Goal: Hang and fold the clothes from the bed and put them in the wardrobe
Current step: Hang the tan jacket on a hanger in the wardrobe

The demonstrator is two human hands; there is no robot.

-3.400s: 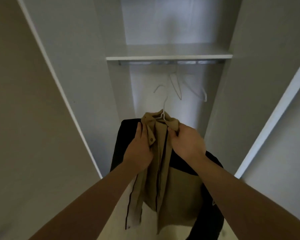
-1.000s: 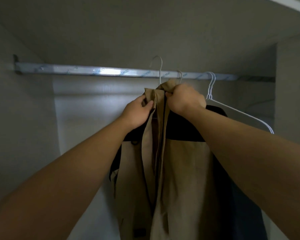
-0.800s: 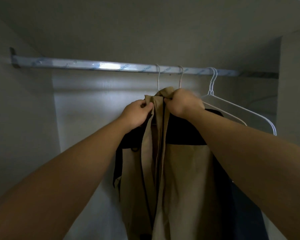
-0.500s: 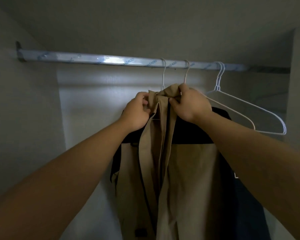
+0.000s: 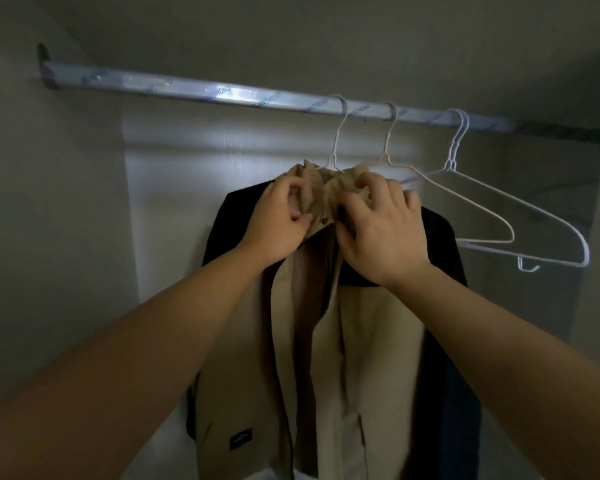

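Fingers of left hand and right hand pinch the hanging jacket at its collar.

Home wardrobe interior: metal rail, wire hangers, hung jacket.

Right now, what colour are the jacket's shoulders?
The jacket shoulders are black, over a beige body; head view shows it best.

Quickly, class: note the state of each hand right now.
Left hand: closed, pinching the jacket collar.
Right hand: closed, gripping the same collar.
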